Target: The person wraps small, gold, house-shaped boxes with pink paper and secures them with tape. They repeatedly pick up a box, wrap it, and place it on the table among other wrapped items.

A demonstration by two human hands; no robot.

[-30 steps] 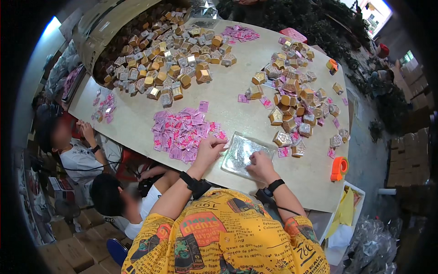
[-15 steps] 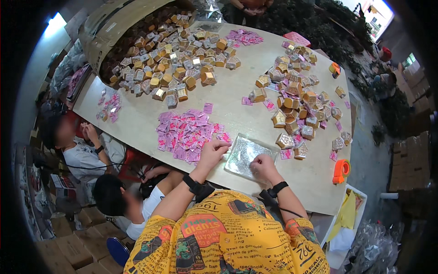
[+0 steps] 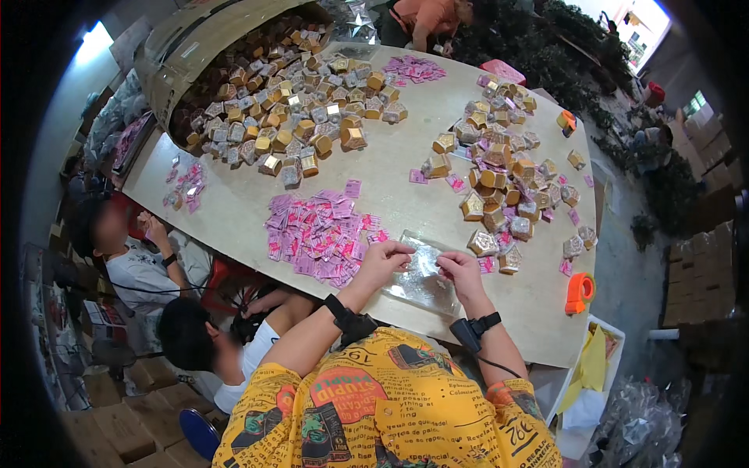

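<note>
In front of me lies a shallow clear tray (image 3: 447, 306) with a shiny, glittery surface inside. My left hand (image 3: 382, 264) is over its left side, thumb and fingertips pinched together. Above the tray's right half, my right hand (image 3: 464, 274) is also closed in a pinch. Whatever either set of fingertips holds is too small to make out. Beside my left hand spreads a heap of pink printed cards (image 3: 316, 234). To the right of the tray stand house-shaped gold and silver ornaments (image 3: 484, 242), piled with more pink cards among them.
A tipped cardboard box (image 3: 160, 78) spills many gold ornaments (image 3: 289, 117) at the far left. Orange tape dispensers (image 3: 580, 293) sit along the right edge. More pink cards (image 3: 417, 69) lie at the back. Two people sit at my left; another person (image 3: 429, 19) bends at the far side.
My right hand has moved up and forward over the tray, and my left has shifted slightly right, bringing them closer together. The person across the table has leaned into view.
</note>
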